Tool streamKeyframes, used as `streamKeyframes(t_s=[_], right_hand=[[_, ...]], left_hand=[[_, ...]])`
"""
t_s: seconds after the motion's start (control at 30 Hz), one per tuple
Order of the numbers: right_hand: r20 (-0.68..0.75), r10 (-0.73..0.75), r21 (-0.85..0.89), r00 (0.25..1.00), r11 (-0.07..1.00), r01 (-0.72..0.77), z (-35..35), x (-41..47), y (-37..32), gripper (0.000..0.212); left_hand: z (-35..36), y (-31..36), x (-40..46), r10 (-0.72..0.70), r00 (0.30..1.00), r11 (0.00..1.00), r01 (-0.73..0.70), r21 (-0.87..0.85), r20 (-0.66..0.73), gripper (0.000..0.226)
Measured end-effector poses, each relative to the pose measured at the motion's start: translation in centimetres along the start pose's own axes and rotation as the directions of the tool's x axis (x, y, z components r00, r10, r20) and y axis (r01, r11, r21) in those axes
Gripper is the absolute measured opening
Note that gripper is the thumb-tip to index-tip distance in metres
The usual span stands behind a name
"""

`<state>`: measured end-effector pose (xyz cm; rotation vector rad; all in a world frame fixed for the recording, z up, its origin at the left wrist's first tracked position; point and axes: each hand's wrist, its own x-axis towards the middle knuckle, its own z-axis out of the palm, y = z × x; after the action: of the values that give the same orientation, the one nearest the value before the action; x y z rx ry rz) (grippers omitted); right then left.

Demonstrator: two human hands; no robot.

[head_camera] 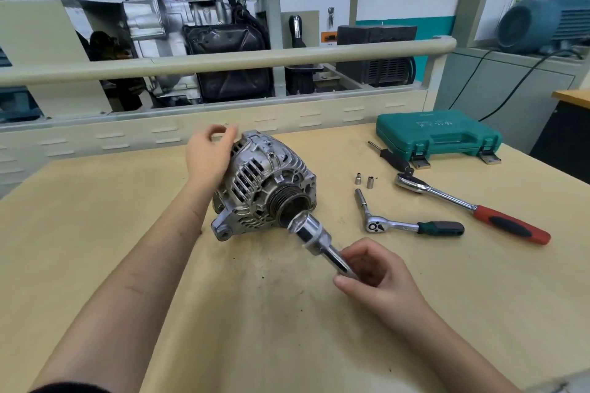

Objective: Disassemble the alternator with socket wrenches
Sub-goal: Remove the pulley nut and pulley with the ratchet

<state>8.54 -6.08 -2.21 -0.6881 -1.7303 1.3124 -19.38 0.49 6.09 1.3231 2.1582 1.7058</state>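
A silver alternator point(260, 182) lies on the tan workbench point(127, 233), its grooved pulley point(289, 202) facing me. My left hand point(209, 155) rests on the alternator's upper left housing, fingers loosely bent over its back edge. My right hand point(372, 271) pinches the shaft of a chrome extension bar with a large socket point(308, 228); the socket's mouth sits at the pulley's lower rim. Whether the socket is seated on the pulley nut cannot be told.
To the right lie a green-handled ratchet point(412, 226), a red-handled ratchet point(472, 206), two small sockets point(364, 180) and a black-handled driver point(391, 156). A closed green tool case point(437, 134) sits at the back right. A rail and engine rigs stand behind the bench.
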Motion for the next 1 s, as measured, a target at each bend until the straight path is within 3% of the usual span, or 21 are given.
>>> streamKeyframes(t_s=[0.07,0.1,0.13,0.2,0.23,0.3,0.37,0.4,0.5,0.6,0.63,0.7,0.77,0.8,0.83,0.9,1.0], right_hand=[[0.075,0.007,-0.031,0.997,1.0,-0.004,0.0,0.4,-1.1,0.02],[0.109,0.009,-0.087,0.994,0.996,0.0,0.0,1.0,-1.9,0.02],[0.137,0.002,-0.17,0.991,0.985,0.022,0.0,1.7,-2.7,0.02],[0.208,-0.033,-0.382,0.978,0.917,0.112,0.4,3.6,-4.6,0.018],[0.259,-0.052,-0.513,0.964,0.839,0.183,0.7,4.6,-5.6,0.014],[0.399,-0.067,-0.77,0.914,0.516,0.375,1.8,6.5,-7.6,0.012],[0.538,-0.049,-0.827,0.842,0.162,0.538,3.1,8.1,-9.2,0.013],[0.585,-0.031,-0.808,0.81,0.056,0.586,3.7,8.7,-9.9,0.012],[0.651,0.052,-0.753,0.758,-0.09,0.652,4.9,10.0,-11.2,0.015],[0.639,0.055,-0.764,0.767,-0.068,0.642,4.4,10.4,-12.0,0.018],[0.626,0.038,-0.778,0.778,-0.037,0.628,3.9,10.4,-12.1,0.017],[0.589,0.003,-0.806,0.808,0.07,0.588,2.5,10.2,-12.0,0.015],[0.52,-0.005,-0.826,0.854,0.253,0.504,0.5,9.8,-11.8,0.012],[0.475,-0.006,-0.816,0.88,0.371,0.443,-0.7,9.5,-11.6,0.011],[0.426,-0.013,-0.789,0.905,0.485,0.378,-1.9,9.2,-11.3,0.012],[0.295,-0.032,-0.702,0.955,0.671,0.239,-4.2,8.6,-10.4,0.015],[0.031,-0.008,-0.526,0.999,0.85,0.023,-7.3,8.0,-8.0,0.01]], left_hand=[[-1.7,0.6,-3.5,0.233,0.955,0.957,-0.258,-0.13,-0.182,0.021],[-2.3,0.6,-5.4,0.247,0.951,0.914,-0.293,-0.282,-0.186,0.02],[-2.8,0.6,-7.5,0.187,0.973,0.865,-0.229,-0.447,-0.135,0.024],[-3.3,0.5,-11.3,-0.073,0.991,0.762,0.129,-0.635,0.114,0.034],[-3.3,0.3,-12.6,-0.201,0.944,0.692,0.326,-0.644,0.263,0.036],[-3.3,0.0,-14.0,-0.366,0.796,0.497,0.605,-0.622,0.482,0.036],[-3.4,-0.2,-14.3,-0.435,0.696,0.301,0.711,-0.636,0.572,0.031],[-3.5,-0.2,-14.4,-0.458,0.665,0.237,0.73,-0.641,0.589,0.028],[-3.9,-0.6,-14.4,-0.478,0.626,0.174,0.755,-0.632,0.616,0.028],[-4.1,-1.5,-14.4,-0.507,0.63,0.236,0.758,-0.609,0.588,0.035],[-4.2,-2.0,-14.3,-0.514,0.668,0.344,0.735,-0.584,0.539,0.037],[-4.8,-3.4,-14.2,-0.452,0.812,0.67,0.582,-0.461,0.37,0.036],[-5.8,-5.0,-14.0,-0.265,0.943,0.929,0.306,-0.21,0.2,0.03],[-6.3,-5.8,-13.9,-0.13,0.977,0.99,0.138,-0.037,0.17,0.026],[-6.9,-6.6,-13.7,-0.006,0.983,0.99,-0.02,0.139,0.186,0.02],[-7.6,-7.8,-13.5,0.11,0.962,0.909,-0.199,0.366,0.251,0.009],[-7.8,-8.6,-13.4,0.1,0.948,0.824,-0.249,0.508,0.303,0.025]])
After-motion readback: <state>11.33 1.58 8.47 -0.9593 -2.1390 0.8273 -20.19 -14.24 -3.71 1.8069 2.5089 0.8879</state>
